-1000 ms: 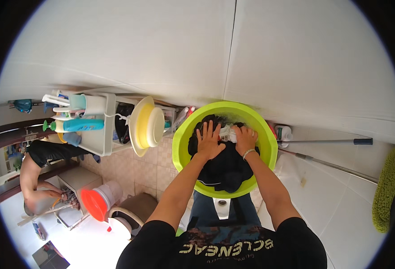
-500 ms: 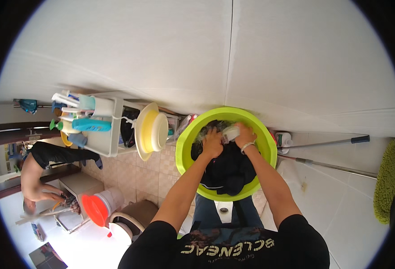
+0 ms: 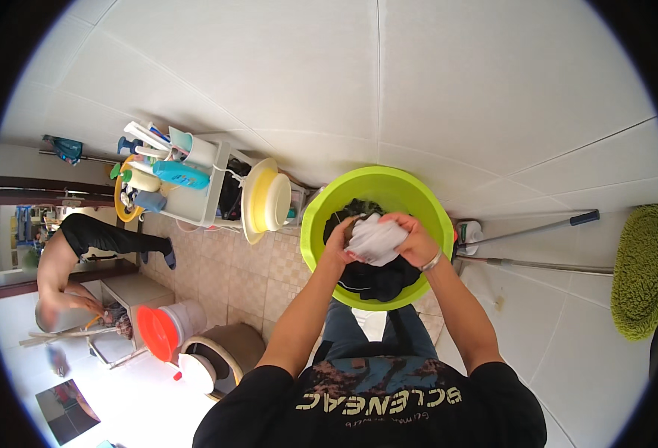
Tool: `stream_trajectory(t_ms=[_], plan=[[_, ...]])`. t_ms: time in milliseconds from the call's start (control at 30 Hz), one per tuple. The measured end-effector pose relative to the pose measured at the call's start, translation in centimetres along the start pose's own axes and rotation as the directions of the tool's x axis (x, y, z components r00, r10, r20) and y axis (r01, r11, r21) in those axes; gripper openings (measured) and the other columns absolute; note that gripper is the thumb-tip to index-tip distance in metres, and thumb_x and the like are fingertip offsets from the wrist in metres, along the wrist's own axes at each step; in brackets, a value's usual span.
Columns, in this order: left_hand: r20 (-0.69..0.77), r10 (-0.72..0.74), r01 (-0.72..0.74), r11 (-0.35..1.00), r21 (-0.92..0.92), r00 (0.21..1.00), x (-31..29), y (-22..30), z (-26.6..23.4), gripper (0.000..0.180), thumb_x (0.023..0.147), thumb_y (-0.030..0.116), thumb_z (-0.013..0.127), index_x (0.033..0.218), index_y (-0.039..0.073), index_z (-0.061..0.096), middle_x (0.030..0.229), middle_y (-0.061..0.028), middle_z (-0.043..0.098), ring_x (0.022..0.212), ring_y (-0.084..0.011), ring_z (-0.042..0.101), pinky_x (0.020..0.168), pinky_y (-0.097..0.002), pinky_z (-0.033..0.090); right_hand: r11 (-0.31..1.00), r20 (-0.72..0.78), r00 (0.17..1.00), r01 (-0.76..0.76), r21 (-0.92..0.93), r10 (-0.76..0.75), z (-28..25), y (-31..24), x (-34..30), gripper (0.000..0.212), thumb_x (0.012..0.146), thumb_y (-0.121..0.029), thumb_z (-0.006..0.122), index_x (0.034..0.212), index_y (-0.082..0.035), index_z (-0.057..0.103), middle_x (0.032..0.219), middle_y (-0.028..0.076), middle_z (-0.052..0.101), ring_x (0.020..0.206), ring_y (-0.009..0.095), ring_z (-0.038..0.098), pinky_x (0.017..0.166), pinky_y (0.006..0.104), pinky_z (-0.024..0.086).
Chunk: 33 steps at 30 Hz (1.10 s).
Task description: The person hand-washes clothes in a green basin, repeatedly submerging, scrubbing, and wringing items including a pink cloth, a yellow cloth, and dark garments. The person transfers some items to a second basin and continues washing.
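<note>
A bunched white cloth (image 3: 376, 240) hangs over the lime-green tub (image 3: 311, 216), gripped from both sides. My left hand (image 3: 338, 243) has its fingers curled round the cloth's left edge. On the other side my right hand (image 3: 420, 243), with a bracelet at the wrist, pinches the cloth between thumb and fingers. Below them, dark wet clothes (image 3: 377, 284) fill the bottom of the tub, partly hidden by my hands. A little sudsy water seems to glint at the far side of the clothes.
Left of the tub stand stacked yellow and white basins (image 3: 265, 200) and a shelf rack (image 3: 194, 198) with bottles. Poles (image 3: 530, 235) and a green mop head (image 3: 635, 272) are at right. A red basin (image 3: 157, 334) and a bent-over person (image 3: 60, 265) are farther left.
Both hands have come up from the clothes in the tub, lifting the white cloth above them. The cloth now shows as a larger bunch between my hands.
</note>
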<state>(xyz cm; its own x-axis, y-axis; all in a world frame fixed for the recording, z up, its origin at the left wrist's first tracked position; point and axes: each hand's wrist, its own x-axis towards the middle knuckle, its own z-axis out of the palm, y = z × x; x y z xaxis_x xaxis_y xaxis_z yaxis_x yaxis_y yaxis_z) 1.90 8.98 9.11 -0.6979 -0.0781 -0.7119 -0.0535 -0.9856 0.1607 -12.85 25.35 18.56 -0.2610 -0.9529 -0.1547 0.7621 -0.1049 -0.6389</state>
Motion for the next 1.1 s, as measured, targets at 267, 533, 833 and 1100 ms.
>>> stream_trajectory(t_ms=[267,533,833,1100], plan=[[-0.211,0.337,-0.330,0.941,0.069,0.917,0.6,0.2,1.4,0.031,0.088,0.014,0.060,0.116,0.003,0.067,0.108,-0.0134,0.070,0.097,-0.0300,0.068,0.088,-0.0479,0.054,0.931,-0.734,0.582,-0.137,0.338,0.351,-1.7,3.6,1.2,0.071,0.086,-0.050,0.071,0.145,-0.019,0.046,0.144,0.020,0.048,0.136,0.042,0.040,0.104,0.0737,0.031],[0.135,0.551,-0.252,0.141,0.957,0.823,-5.0,-3.0,8.6,0.063,0.067,0.028,0.077,0.121,-0.001,0.065,0.114,-0.0196,0.068,0.108,-0.0342,0.064,0.095,-0.0408,0.049,0.859,-0.376,0.836,-0.198,0.472,0.399,1.3,6.2,-0.7,0.055,0.091,-0.054,0.069,0.134,-0.022,0.057,0.133,0.006,0.061,0.123,0.028,0.057,0.097,0.0579,0.048],[0.083,0.377,-0.344,0.704,0.622,0.922,-4.5,1.9,4.1,0.083,0.082,0.063,0.070,0.145,0.013,0.051,0.151,-0.0134,0.044,0.137,-0.0334,0.042,0.113,-0.0503,0.033,0.777,-0.313,0.881,-0.092,0.623,0.356,-1.1,5.7,-2.3,0.034,0.084,-0.025,0.064,0.115,-0.013,0.066,0.101,0.008,0.071,0.091,0.028,0.068,0.066,0.0398,0.056],[0.489,0.351,-0.297,0.936,-0.187,0.799,-2.6,-2.7,4.7,0.117,0.073,0.086,0.059,0.160,0.015,0.023,0.162,-0.0192,0.028,0.145,-0.0450,0.032,0.117,-0.0623,0.027,0.105,0.204,0.976,-0.212,0.972,0.083,4.1,5.8,-4.0,0.077,0.077,-0.051,0.071,0.141,-0.013,0.052,0.128,0.015,0.053,0.098,0.026,0.051,0.065,0.0299,0.048]])
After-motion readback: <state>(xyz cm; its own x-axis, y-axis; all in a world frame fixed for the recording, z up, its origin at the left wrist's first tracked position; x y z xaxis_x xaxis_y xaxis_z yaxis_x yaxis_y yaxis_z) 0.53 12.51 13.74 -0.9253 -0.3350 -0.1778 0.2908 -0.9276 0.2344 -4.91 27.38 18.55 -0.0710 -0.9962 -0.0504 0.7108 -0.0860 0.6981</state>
